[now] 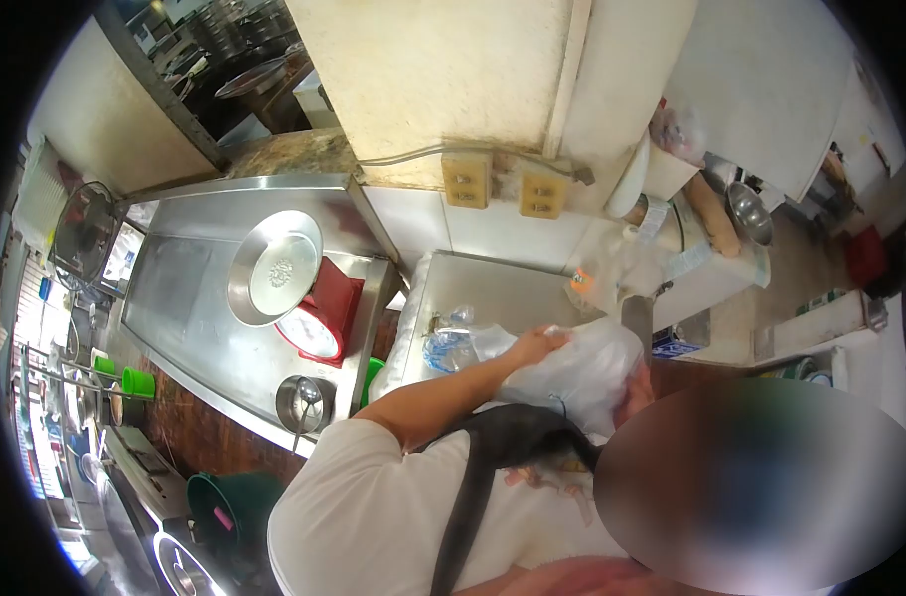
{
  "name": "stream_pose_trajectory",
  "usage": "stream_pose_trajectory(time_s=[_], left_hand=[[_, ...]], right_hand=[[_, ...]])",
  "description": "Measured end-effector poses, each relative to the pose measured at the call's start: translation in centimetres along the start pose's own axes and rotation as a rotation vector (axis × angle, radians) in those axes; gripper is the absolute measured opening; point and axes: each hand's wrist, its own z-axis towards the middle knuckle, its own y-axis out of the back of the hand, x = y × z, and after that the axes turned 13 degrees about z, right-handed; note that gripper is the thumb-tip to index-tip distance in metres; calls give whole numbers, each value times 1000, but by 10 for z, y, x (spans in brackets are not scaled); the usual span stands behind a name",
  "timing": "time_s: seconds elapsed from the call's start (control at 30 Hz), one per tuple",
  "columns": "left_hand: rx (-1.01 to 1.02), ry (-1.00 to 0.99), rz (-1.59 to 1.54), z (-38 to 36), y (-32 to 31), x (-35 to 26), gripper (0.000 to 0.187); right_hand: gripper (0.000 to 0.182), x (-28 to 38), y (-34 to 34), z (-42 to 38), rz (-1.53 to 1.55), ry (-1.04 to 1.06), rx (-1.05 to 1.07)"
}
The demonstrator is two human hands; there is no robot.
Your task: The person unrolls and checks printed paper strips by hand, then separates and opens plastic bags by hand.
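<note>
A translucent white plastic bag (587, 372), bulging and creased, is between my two hands. My left hand (540, 344) reaches across from the left, its fingers closed on the bag's upper left part. My right hand (636, 393) is against the bag's right side, partly hidden by the bag and a blurred patch; its fingers seem curled around the plastic. What the bag contains cannot be made out. Just left of it, clear plastic packaging with blue print (449, 350) lies on a metal-topped surface (503, 293).
On the steel counter (190, 288) stand a red scale (346, 310) with a round metal pan (276, 268) and a metal pot (304, 402) holding a spoon. Another person's forearm (713, 217) seems to rest at upper right. A dark green bin (236, 509) stands lower left.
</note>
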Motion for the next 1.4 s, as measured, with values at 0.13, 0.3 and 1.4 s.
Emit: stream_pose_trajectory(time_s=[0.13, 0.3, 1.4], left_hand=[[-149, -397, 425, 92, -68, 149, 41], [-68, -128, 104, 91, -68, 129, 38], [-98, -653, 306, -46, 0, -46, 98]], right_hand=[[34, -32, 76, 36, -332, 22, -111], [29, -66, 88, 61, -306, 149, -323], [80, -30, -25, 3, -1090, 550, 190]])
